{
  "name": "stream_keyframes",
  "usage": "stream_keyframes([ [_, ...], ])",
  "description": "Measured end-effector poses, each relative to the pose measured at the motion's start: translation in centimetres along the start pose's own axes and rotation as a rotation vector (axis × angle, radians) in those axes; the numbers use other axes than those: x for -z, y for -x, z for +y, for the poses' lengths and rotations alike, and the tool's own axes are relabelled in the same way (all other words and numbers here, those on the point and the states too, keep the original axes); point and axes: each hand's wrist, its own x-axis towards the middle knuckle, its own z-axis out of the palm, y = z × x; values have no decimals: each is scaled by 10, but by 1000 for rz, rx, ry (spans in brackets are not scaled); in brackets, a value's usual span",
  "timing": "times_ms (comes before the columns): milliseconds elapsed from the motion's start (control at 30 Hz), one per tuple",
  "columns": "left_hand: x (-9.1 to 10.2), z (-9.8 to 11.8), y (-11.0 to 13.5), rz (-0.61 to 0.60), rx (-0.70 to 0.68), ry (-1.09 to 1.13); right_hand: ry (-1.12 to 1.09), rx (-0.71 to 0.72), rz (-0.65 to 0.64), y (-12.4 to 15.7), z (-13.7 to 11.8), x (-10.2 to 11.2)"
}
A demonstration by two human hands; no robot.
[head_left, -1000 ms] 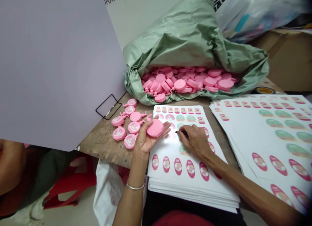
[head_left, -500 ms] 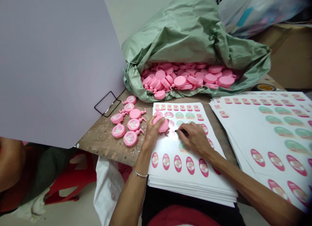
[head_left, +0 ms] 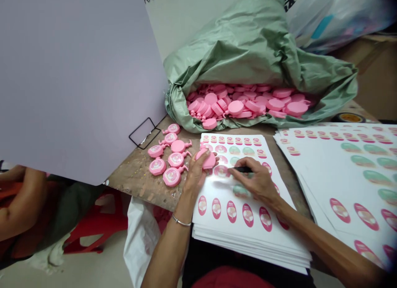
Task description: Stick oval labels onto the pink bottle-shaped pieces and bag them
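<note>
1. Pink moulded plastic piece point(head_left: 206, 160), a round disc with a short stem, sits in the person's left hand point(head_left: 196, 175), held just above the top left part of a printed label sheet point(head_left: 235, 238).
2. Left fingers point(head_left: 194, 166) are closed around the disc, gripping it from below and the side, with a silver bangle point(head_left: 181, 222) on the wrist.
3. Right hand point(head_left: 254, 180) hovers over the sheet, its fingers point(head_left: 245, 162) pinched shut on a slim black implement point(head_left: 242, 169). The implement's tip points toward a round label point(head_left: 221, 171).
4. Rows of round and oval labels cover the sheet, which lies on top of a stack.
5. Seven more pink pieces point(head_left: 171, 176) lie on the worn wooden tabletop point(head_left: 133, 188) just left of the stack, and most show round labels.
6. Behind them, a sage-green plastic bag point(head_left: 248, 44) lies open around a heap of pink pieces point(head_left: 235, 108).
7. A second stack of label sheets point(head_left: 350, 176) lies to the right, near a roll of tape point(head_left: 350, 117).
8. At far left, a large lilac board point(head_left: 77, 81) leans over the tabletop, beside a black wire frame point(head_left: 142, 133). Below it are a co-worker's arm point(head_left: 21, 205), a red plastic stool point(head_left: 96, 226) and a white plastic bag point(head_left: 141, 242).
</note>
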Motion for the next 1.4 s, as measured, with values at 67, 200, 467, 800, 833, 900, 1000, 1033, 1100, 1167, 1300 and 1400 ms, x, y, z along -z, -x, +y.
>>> stream_keyframes([
  [67,-4,5,5,5,24,-14,-118,-105,-2,-7,-11,11],
  [200,-18,13,22,-11,137,-1,-118,-72,-69,-22,-34,30],
  [467,-30,13,40,-99,209,47,-49,59,-65,-20,-44,28],
  [800,-39,16,45,-42,200,132,-100,19,-52,-16,-43,22],
  [833,-39,16,45,-44,200,132,-102,18,-50,-16,-44,22],
  [900,-38,17,45,-42,197,136,-108,19,-45,-16,-45,22],
  [1000,-39,17,46,-35,189,139,-107,21,-39,-15,-46,22],
  [1033,-39,18,46,-38,187,136,-103,21,-39,-15,-46,22],
  [1100,-39,18,47,-39,186,126,-92,20,-40,-15,-47,23],
  [1167,-39,18,46,-32,187,126,-83,14,-48,-16,-49,23],
  [1300,-38,18,46,-28,196,139,-84,14,-46,-18,-53,25],
  [1400,-39,20,48,-33,196,142,-89,25,-33,-19,-55,25],
])
